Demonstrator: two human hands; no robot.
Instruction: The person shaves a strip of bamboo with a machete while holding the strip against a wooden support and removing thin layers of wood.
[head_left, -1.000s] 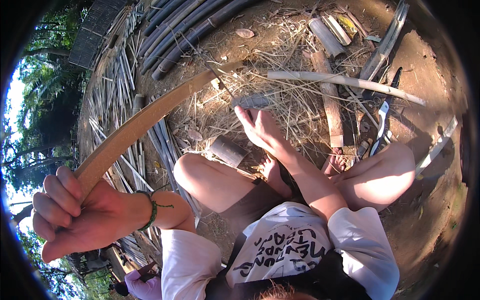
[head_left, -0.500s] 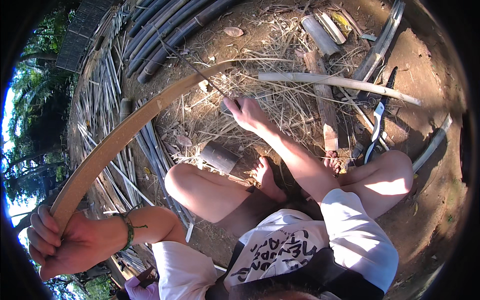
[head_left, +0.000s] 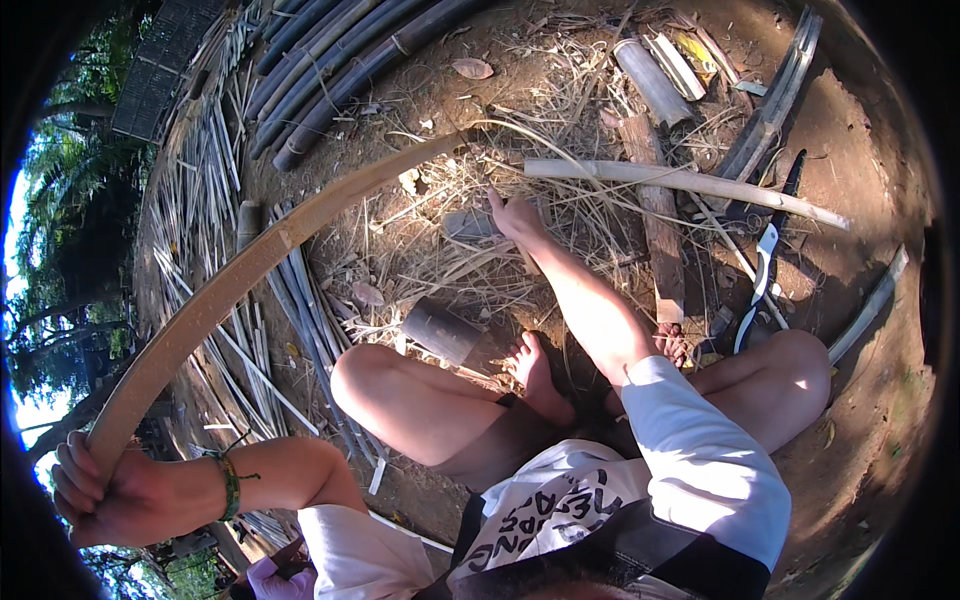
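My left hand is closed around the near end of a long, curved split bamboo strip that arcs up and to the right, its far end resting among dry shavings. My right hand is stretched forward over the shavings, fingers on or around a short grey bamboo piece; whether it grips it I cannot tell. I sit cross-legged on bare earth, with my bare foot beside a short dark bamboo section.
A pale bamboo pole lies across the ground ahead. A long knife with a white handle rests at the right beside a wooden board. Dark bamboo poles are stacked at the far left, thin slats beside my knee.
My left hand has dropped lower and further left with the strip. My right arm has reached further forward, from above my knee out to the grey piece in the shavings.
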